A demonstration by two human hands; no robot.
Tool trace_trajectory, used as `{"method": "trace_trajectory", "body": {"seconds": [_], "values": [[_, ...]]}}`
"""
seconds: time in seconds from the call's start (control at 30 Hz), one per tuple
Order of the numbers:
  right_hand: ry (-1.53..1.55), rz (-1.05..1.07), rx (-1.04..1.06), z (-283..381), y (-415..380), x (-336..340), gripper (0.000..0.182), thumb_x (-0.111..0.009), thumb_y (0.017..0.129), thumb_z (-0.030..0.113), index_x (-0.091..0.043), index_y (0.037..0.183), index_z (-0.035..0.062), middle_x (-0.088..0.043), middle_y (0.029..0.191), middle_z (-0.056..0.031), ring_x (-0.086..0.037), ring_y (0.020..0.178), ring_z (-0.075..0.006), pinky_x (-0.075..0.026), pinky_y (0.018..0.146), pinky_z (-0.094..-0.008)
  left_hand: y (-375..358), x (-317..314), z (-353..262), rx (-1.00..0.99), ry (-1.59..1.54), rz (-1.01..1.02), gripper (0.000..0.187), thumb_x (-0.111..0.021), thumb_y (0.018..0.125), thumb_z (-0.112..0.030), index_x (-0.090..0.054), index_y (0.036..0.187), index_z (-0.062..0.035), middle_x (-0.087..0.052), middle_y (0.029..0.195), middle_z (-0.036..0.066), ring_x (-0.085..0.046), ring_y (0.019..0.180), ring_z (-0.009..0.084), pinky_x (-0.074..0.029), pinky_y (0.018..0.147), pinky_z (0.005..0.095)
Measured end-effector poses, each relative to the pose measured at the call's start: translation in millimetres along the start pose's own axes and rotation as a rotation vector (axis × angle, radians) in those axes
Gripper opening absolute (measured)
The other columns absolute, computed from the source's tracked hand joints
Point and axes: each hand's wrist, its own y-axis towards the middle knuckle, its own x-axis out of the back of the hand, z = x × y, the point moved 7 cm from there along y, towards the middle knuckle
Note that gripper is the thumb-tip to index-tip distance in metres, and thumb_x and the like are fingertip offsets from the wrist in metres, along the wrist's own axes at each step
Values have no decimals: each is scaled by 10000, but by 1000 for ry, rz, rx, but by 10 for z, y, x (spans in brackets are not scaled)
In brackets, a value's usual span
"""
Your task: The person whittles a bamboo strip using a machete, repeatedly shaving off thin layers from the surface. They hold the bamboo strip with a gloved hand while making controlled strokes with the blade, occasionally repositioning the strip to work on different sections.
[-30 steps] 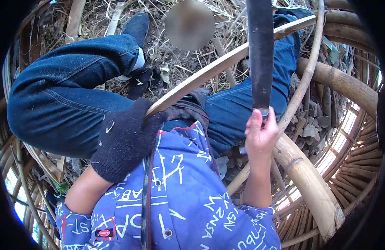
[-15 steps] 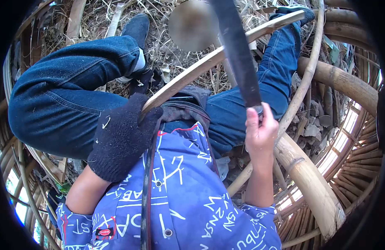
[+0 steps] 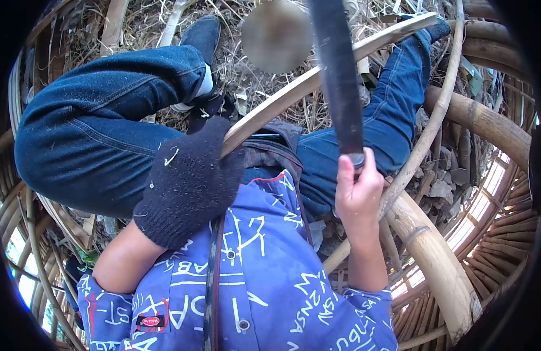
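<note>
My left hand (image 3: pixel 188 181), in a black knit glove, is closed round the near end of a split bamboo strip (image 3: pixel 276 106). The strip slants up and away to the right, over my outstretched leg. My bare right hand (image 3: pixel 359 190) grips a machete (image 3: pixel 339 76) by its handle, most of which the fingers hide. Its broad dark blade points away from me and crosses over the strip in this view; the tip runs out of the top edge. Pale shavings cling to the glove.
I sit on ground strewn with straw and shavings (image 3: pixel 159 29), legs (image 3: pixel 106 134) spread. At right lie thick bamboo poles (image 3: pixel 434 251) and a thin curved pole (image 3: pixel 431 131). Slatted bamboo (image 3: pixel 498 251) stands beyond them. A strap (image 3: pixel 213 281) hangs down my shirt.
My left hand has shifted slightly right with the bamboo strip. The right hand has come a little left and nearer my body, bringing the machete with it.
</note>
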Motion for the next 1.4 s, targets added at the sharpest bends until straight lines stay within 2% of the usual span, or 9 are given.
{"method": "trace_trajectory", "body": {"seconds": [0.17, 0.43, 0.47, 0.5, 0.57, 0.9, 1.1, 1.2, 1.4], "values": [[60, -29, -214, -224, 96, 164, 257, -573, 944, 231, -542, 921, -23, -582, 603, -118, -612, 518, -232, -437, 485, -343, -10, -12, 14, -37, 62, -16, 228, -647, 798, -165, -556, 955, -27, -601, 667, 215, -617, 618, 396, -473, 557, 467], [-6, -2, -10, -14, 60, 103, 283, -613, 921, 235, -559, 976, -36, -607, 633, -137, -653, 563, -266, -470, 514, -334, 59, 17, 16, -15, 41, -30, 206, -672, 808, -145, -575, 949, -30, -588, 661, 228, -613, 635, 410, -446, 537, 453], [44, -54, -55, -87, 81, 101, 318, -519, 975, 311, -537, 931, -4, -508, 567, -3, -484, 483, -75, -369, 455, -234, 67, 15, -16, -11, 4, -26, 203, -665, 815, -142, -576, 955, -26, -592, 673, 229, -612, 639, 415, -449, 544, 453], [73, -72, -83, -103, 100, 87, 316, -508, 981, 312, -531, 923, 3, -489, 556, 5, -474, 477, -65, -354, 444, -228, 76, -10, -43, -6, 4, -25, 203, -665, 815, -142, -576, 955, -26, -592, 673, 229, -612, 639, 415, -449, 544, 453], [72, -41, -95, -77, 55, -7, 245, -585, 939, 217, -530, 936, -21, -601, 622, -132, -646, 551, -267, -450, 494, -334, 95, 20, -138, -78, 11, -63, 216, -643, 802, -164, -564, 953, -32, -611, 686, 213, -622, 642, 403, -477, 565, 476], [133, 66, -68, -39, -6, -159, 256, -606, 921, 213, -528, 959, -28, -613, 640, -144, -663, 601, -306, -472, 528, -338, 129, -83, -57, -4, -69, 24, 281, -683, 803, -197, -569, 981, -12, -607, 775, 248, -624, 740, 419, -471, 620, 460], [154, -44, -196, -239, 133, 126, 265, -661, 898, 242, -578, 892, -9, -553, 610, -41, -486, 537, -78, -402, 497, -267, 174, -222, -19, -35, -41, 6, 281, -673, 806, -219, -565, 969, -16, -616, 742, 221, -632, 694, 399, -486, 613, 461], [182, -112, -163, -218, 229, 164, 244, -706, 860, 208, -580, 872, 0, -534, 614, 11, -448, 549, -46, -368, 492, -236, 235, -297, -25, -62, -175, 43, 269, -666, 806, -218, -582, 951, -8, -613, 739, 225, -620, 665, 402, -482, 608, 456], [451, 2, -312, -384, 198, -284, 251, -787, 769, 156, -570, 812, 38, -482, 633, 70, -417, 557, -22, -340, 486, -204, 354, -480, 207, 43, -365, 271, 342, -661, 796, -205, -597, 1041, 24, -610, 756, 124, -597, 691, 187, -475, 664, 320]]}}
